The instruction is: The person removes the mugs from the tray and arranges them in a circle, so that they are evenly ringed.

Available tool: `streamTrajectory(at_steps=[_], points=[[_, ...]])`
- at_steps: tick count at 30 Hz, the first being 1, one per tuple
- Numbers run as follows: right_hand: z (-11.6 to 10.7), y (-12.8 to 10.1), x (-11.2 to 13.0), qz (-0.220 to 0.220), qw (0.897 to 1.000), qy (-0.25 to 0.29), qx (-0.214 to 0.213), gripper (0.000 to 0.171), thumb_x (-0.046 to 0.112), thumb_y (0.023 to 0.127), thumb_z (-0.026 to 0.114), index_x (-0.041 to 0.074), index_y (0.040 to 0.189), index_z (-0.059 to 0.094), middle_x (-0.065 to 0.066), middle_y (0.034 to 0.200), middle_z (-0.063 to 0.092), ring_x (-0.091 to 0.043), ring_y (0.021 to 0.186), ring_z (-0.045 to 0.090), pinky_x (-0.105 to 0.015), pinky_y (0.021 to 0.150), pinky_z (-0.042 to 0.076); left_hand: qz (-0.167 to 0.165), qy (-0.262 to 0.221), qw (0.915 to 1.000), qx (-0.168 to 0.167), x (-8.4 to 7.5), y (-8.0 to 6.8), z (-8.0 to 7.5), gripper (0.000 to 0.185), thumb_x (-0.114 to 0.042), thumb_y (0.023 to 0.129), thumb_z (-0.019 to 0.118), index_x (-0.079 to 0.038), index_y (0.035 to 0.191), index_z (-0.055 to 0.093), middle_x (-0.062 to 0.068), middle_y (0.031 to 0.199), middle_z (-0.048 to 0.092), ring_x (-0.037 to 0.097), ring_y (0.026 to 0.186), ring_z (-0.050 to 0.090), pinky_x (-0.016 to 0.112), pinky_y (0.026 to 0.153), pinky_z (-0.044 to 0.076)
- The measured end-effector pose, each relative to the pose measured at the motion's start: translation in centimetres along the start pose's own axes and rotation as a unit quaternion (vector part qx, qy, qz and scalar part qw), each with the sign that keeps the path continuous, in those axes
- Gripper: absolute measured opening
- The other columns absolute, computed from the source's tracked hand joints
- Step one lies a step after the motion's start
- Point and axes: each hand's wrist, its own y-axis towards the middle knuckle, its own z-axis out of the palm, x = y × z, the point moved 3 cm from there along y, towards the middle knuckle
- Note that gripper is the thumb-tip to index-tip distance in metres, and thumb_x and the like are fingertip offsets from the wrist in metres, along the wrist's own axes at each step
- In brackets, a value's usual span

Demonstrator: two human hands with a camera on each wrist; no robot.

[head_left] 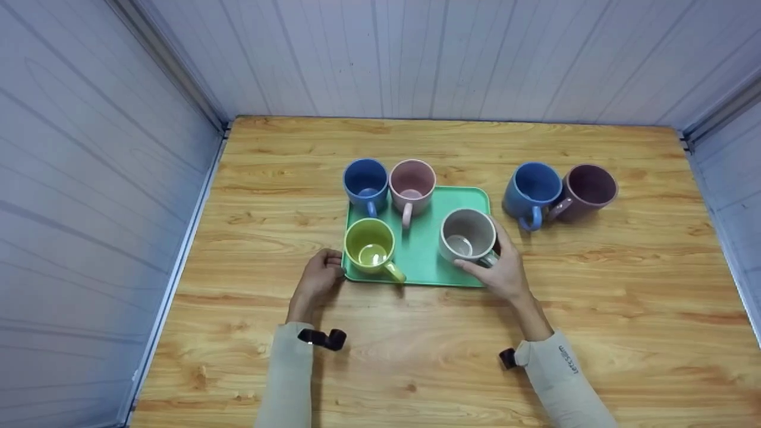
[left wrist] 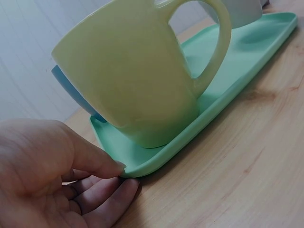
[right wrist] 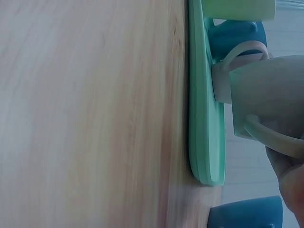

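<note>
Green tray [head_left: 419,249] on a wooden table [head_left: 416,356], carrying four mugs: blue mug [head_left: 365,181] and pink mug [head_left: 412,187] at the far edge, yellow mug [head_left: 371,248] at the near left, grey mug [head_left: 468,236] at the near right. Right hand [head_left: 504,267] is curled about the grey mug at its handle side, the mug standing on the tray. Left hand [head_left: 321,278] has its curled fingertips [left wrist: 111,187] pinching the tray's near left corner, thumb on the rim. Two further mugs, second blue mug [head_left: 532,190] and purple mug [head_left: 588,191], stand on the table well right of the tray. Judged glazed ceramic, the grey mug is stiff, moderately heavy, slippery and breakable; the handle or a full wrap of the body offers the surest hold.
</note>
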Motion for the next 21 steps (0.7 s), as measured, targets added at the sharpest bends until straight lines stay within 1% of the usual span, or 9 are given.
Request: streamTrajectory(at_steps=[4, 6, 11, 15, 16, 19, 21], points=[[-0.6, 0.0, -0.2, 0.008, 1.000, 0.004, -0.002, 0.093, 0.006, 0.064, 0.086, -0.005, 0.142, 0.036, -0.021, 0.138, 0.048, -0.031, 0.124, 0.048, -0.049, 0.101, 0.042, -0.002, 0.003, 1.0000, -0.001, -0.1, 0.0, 0.0, 0.036, 0.010, 0.077, 0.050, 0.006, 0.113, 0.055, 0.015, 0.105, 0.057, 0.021, 0.094, 0.054, 0.025, 0.077, 0.047], [-0.9, 0.0, -0.2, 0.002, 1.000, 0.006, -0.002, 0.093, 0.005, 0.064, 0.086, -0.005, 0.142, 0.037, -0.020, 0.138, 0.049, -0.031, 0.124, 0.048, -0.046, 0.101, 0.042, -0.004, 0.007, 1.0000, -0.002, -0.1, 0.0, 0.0, 0.036, 0.010, 0.077, 0.050, 0.005, 0.113, 0.055, 0.014, 0.105, 0.057, 0.021, 0.095, 0.054, 0.025, 0.077, 0.047], [-1.6, 0.0, -0.4, -0.023, 0.999, 0.023, -0.014, 0.091, 0.001, 0.063, 0.086, -0.006, 0.140, 0.038, -0.022, 0.137, 0.049, -0.033, 0.124, 0.047, -0.036, 0.101, 0.043, -0.008, 0.011, 0.9999, -0.004, 0.0, 0.0, -0.1, 0.036, 0.009, 0.078, 0.051, 0.005, 0.114, 0.055, 0.015, 0.106, 0.058, 0.022, 0.096, 0.055, 0.025, 0.078, 0.047], [-2.2, -0.2, -0.6, -0.036, 0.999, 0.023, -0.024, 0.091, -0.002, 0.062, 0.085, -0.006, 0.140, 0.039, -0.024, 0.136, 0.049, -0.036, 0.121, 0.048, -0.027, 0.098, 0.044, 0.000, 0.011, 0.9999, -0.001, -0.1, -0.1, -0.1, 0.036, 0.010, 0.078, 0.051, 0.006, 0.113, 0.055, 0.016, 0.106, 0.058, 0.022, 0.095, 0.055, 0.024, 0.077, 0.048], [-2.4, -0.2, -0.6, -0.037, 0.999, 0.020, -0.025, 0.091, -0.002, 0.062, 0.085, -0.006, 0.140, 0.039, -0.023, 0.136, 0.049, -0.036, 0.121, 0.048, -0.026, 0.097, 0.044, 0.002, 0.010, 0.9999, 0.002, -0.6, -0.5, -0.1, 0.036, 0.010, 0.078, 0.051, 0.007, 0.113, 0.054, 0.018, 0.106, 0.058, 0.023, 0.095, 0.055, 0.026, 0.078, 0.048], [-2.7, -0.3, -0.8, -0.045, 0.999, 0.017, -0.025, 0.091, -0.002, 0.063, 0.085, -0.005, 0.140, 0.039, -0.023, 0.135, 0.049, -0.039, 0.119, 0.048, -0.024, 0.096, 0.044, 0.008, 0.014, 0.9999, 0.003, -0.7, -0.5, -0.1, 0.036, 0.010, 0.077, 0.051, 0.007, 0.113, 0.054, 0.018, 0.106, 0.058, 0.023, 0.095, 0.056, 0.025, 0.078, 0.048], [-3.0, -0.4, -1.0, -0.050, 0.998, 0.020, -0.027, 0.090, -0.003, 0.063, 0.085, -0.005, 0.140, 0.039, -0.024, 0.135, 0.049, -0.040, 0.119, 0.048, -0.025, 0.096, 0.045, 0.007, 0.012, 0.9999, 0.004, -0.7, -0.5, -0.1, 0.036, 0.011, 0.077, 0.050, 0.008, 0.113, 0.054, 0.018, 0.106, 0.058, 0.023, 0.096, 0.055, 0.026, 0.078, 0.048]])
